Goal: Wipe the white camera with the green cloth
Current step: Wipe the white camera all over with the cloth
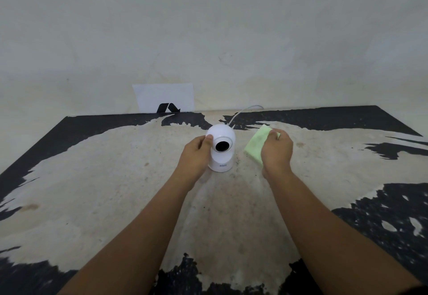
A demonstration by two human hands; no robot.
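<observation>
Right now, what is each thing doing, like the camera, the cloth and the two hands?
white camera: upright on the table, lens facing the wearer, cable plugged in behind.
green cloth: folded, lying flat beside the camera, not touching it.
left hand: gripping the camera's side.
right hand: pressing on the cloth, fingers curled over its far edge.
paper sheet: leaning against the wall.
</observation>
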